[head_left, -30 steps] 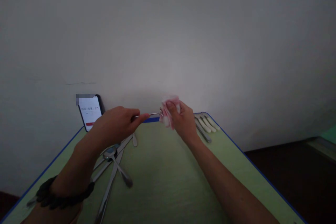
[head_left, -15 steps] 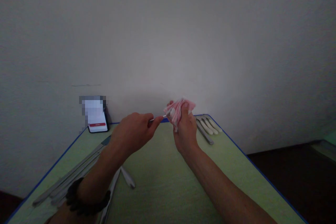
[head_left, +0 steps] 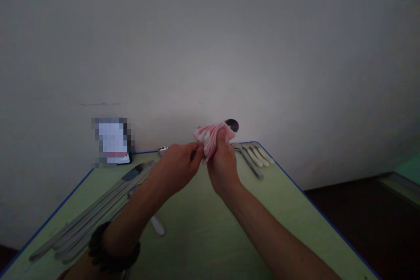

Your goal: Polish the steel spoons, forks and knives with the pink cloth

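My right hand (head_left: pixel 225 164) is closed round a crumpled pink and white cloth (head_left: pixel 211 138), with the thumb pressed on top. Past the cloth's far right side juts the dark bowl of a spoon (head_left: pixel 232 125). Close beside the cloth, my left hand (head_left: pixel 179 162) pinches the spoon's handle, which is mostly hidden by the fingers and cloth. Both hands are raised over the far part of the green table (head_left: pixel 203 227).
At the back right lie several white-handled utensils (head_left: pixel 259 157) and a metal one (head_left: pixel 251 164). Several long metal utensils (head_left: pixel 95 210) lie on the left, partly behind my left arm. A phone (head_left: pixel 114 140) leans against the wall. Another spoon's bowl (head_left: pixel 163 152) shows at the back edge.
My hands have come closer together, and the cloth has slid down the spoon toward my left hand. The spoon's bowl now shows beyond the cloth. The view has shifted slightly.
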`<state>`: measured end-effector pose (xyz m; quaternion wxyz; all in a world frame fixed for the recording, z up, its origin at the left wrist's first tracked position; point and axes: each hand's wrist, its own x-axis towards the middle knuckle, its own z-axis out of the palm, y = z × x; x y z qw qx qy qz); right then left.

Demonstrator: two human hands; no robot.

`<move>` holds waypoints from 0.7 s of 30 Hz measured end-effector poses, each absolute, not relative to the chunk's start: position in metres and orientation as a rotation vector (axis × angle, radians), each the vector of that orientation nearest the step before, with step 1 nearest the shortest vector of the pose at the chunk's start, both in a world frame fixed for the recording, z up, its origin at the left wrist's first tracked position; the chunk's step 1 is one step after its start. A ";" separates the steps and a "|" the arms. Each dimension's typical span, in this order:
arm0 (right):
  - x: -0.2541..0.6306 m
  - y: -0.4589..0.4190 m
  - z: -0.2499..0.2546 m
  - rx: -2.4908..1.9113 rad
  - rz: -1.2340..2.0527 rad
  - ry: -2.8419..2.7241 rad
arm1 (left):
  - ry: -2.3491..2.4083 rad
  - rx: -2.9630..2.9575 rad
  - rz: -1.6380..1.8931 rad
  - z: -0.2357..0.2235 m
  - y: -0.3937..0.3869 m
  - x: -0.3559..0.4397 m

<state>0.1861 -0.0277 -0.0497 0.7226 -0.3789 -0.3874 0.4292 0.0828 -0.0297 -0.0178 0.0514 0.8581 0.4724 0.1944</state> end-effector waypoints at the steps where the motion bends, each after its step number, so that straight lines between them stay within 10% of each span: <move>1: 0.188 -0.028 -0.048 -0.844 0.929 -0.873 | 1.436 2.610 0.600 -0.017 -0.030 0.082; 21: 0.275 -0.031 -0.005 -0.974 0.731 -2.017 | 1.427 2.755 0.499 0.019 -0.033 0.036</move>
